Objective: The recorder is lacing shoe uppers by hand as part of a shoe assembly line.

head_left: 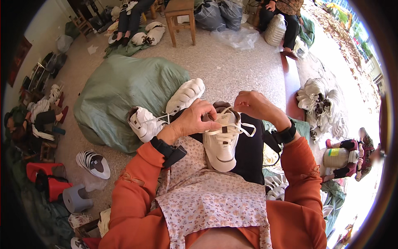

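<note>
A white sneaker [221, 150] with a grey toe edge rests on my lap, its toe toward me. My left hand [195, 119] is at the left of its opening, thumb and forefinger pinched on the cream shoelace [214, 132]. Past the opening's right side, my right hand [253, 105] is closed, with a lace end running to its fingertips. A loose lace loop hangs over the shoe's right side. Left of my left hand lie another laced white sneaker [144, 124] and a third white shoe [185, 96], showing its sole.
A large green cloth bundle [124, 93] fills the floor ahead left. Bundled white shoes [319, 103] lie at right, and stacked shoe pieces [93, 163] at left. A red chair [49, 178], a grey stool [77, 198] and a wooden stool [180, 15] stand around. Other people sit nearby.
</note>
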Demonstrator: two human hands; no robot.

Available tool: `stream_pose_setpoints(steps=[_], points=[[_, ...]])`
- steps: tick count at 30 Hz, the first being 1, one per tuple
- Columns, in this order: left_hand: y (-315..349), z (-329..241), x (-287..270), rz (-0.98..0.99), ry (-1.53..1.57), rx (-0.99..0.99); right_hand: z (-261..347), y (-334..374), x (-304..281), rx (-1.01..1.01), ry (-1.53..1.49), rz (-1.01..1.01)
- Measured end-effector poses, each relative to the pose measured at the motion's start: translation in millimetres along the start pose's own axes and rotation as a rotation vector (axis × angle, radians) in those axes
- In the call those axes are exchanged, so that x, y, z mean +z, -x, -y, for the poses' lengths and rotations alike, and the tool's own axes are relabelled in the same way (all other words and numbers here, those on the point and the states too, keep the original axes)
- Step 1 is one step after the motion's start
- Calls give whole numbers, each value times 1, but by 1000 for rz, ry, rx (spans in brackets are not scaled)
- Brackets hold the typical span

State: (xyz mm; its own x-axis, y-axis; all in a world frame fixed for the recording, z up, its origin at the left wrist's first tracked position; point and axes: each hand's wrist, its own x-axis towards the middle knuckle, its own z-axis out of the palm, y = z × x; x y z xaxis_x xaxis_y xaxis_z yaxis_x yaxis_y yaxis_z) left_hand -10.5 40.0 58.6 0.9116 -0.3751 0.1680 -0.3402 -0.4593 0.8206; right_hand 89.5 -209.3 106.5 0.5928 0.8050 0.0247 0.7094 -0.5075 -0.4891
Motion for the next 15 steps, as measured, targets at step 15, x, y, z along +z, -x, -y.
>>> stream_pose_setpoints(steps=[15], points=[[-18, -36, -11, 218, -46, -218, -8, 24, 41, -10, 81, -255]])
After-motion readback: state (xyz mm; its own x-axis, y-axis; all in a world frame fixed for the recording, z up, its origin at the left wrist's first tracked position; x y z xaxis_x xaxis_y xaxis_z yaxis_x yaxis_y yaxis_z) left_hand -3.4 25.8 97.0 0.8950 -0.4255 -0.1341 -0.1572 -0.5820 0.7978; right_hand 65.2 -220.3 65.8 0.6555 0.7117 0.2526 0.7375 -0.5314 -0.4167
